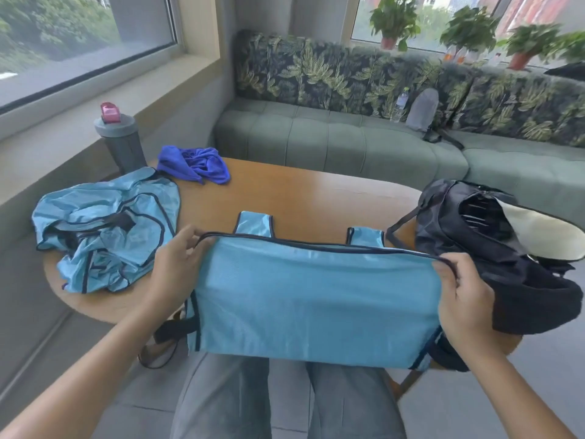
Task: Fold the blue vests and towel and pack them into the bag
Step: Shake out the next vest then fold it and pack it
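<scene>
A light blue vest (316,296) with dark trim is stretched between my hands above the near edge of the table, its lower part hanging over my lap. My left hand (175,270) pinches its upper left corner and my right hand (465,296) pinches its upper right corner. Its two shoulder straps lie on the wood behind the folded edge. A crumpled heap of light blue vests (104,229) lies at the table's left. A dark blue towel (196,164) is bunched at the far left. The black bag (493,248) sits open at the right.
The round wooden table (300,194) holds everything. A grey bottle with a pink lid (118,137) stands at its far left by the window sill. A green sofa (348,137) with a water bottle and a grey bag runs behind. My knees are under the table's near edge.
</scene>
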`<state>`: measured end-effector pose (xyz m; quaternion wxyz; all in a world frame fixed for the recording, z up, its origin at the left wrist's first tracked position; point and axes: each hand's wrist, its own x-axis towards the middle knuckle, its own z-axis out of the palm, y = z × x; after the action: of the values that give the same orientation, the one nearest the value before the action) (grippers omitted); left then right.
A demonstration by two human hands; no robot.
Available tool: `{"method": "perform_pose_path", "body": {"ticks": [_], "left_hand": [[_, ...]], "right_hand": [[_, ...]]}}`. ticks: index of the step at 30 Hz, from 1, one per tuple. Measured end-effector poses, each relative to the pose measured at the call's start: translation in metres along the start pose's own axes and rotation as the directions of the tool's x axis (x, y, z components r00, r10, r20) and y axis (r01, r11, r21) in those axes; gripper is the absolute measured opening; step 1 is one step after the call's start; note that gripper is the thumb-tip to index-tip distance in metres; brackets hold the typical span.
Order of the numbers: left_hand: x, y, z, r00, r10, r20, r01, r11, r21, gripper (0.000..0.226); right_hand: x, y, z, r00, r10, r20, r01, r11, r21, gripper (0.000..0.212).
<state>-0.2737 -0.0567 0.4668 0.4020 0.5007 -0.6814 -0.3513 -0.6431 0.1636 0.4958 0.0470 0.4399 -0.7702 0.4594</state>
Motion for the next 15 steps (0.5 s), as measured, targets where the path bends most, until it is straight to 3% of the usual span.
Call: {"method": "perform_pose_path", "body": {"ticks": [8,12,15], "left_hand": [[0.141,-0.041,0.061,0.998,-0.033,0.058,0.016,0.963,0.270,0.019],[0.176,-0.078,0.096,0.982,-0.090,0.163,0.016,0.915,0.403,0.021],[0.184,-0.104,0.112,0.972,0.013,0.235,-0.150,0.804,0.575,0.019]], "right_hand": [[0.111,0.052,0.100,0.989,0.026,0.142,-0.006,0.989,-0.145,0.012],[0.128,0.089,0.152,0.951,0.156,0.266,-0.013,0.882,-0.472,0.019],[0.125,0.107,0.171,0.948,0.129,0.292,0.087,0.777,-0.623,0.017]]}}
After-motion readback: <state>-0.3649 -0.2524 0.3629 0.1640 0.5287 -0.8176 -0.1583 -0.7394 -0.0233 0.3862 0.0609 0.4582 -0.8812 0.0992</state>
